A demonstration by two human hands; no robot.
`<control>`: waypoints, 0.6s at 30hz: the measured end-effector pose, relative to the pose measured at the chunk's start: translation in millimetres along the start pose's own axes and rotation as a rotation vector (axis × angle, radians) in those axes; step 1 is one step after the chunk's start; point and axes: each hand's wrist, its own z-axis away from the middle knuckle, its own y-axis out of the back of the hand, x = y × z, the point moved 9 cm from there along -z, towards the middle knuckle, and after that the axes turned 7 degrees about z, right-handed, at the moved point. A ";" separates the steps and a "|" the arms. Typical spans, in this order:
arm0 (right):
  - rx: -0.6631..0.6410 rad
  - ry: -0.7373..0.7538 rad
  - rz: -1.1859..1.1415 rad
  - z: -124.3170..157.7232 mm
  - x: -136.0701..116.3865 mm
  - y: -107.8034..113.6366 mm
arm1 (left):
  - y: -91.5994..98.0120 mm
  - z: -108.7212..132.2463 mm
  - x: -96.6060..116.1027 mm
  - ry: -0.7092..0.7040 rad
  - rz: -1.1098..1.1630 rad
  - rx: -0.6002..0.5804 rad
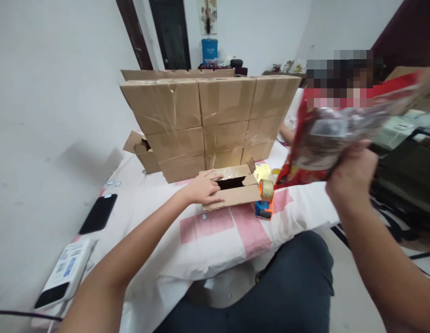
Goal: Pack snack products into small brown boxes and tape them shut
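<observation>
My left hand (pixel 204 186) lies across the left end of a small cardboard box (pixel 236 196), fingers spread over its raised flaps. The box's top is open and its inside looks dark. Raised at the right, my right hand (pixel 353 171) is closed on a red plastic bag (pixel 326 143) with a clear window. The bag is blurred, so its contents are hard to make out. Touching or close to the box's right end is an orange and blue tape dispenser (pixel 265 208) with a roll of tape (pixel 267 189).
Taped cardboard boxes (pixel 176 106) are stacked behind the small box. Another open carton (pixel 145 155) stands left of the stack. A black phone-like slab (pixel 99 213) and a white package (pixel 67 268) lie on the cloth-covered surface (pixel 159 236). Another person (pixel 340 78) is beyond the bag.
</observation>
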 end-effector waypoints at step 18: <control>-0.481 0.367 0.011 64.6 -53.2 -197.9 | 36.4 60.5 4.3 -0.043 -0.268 0.445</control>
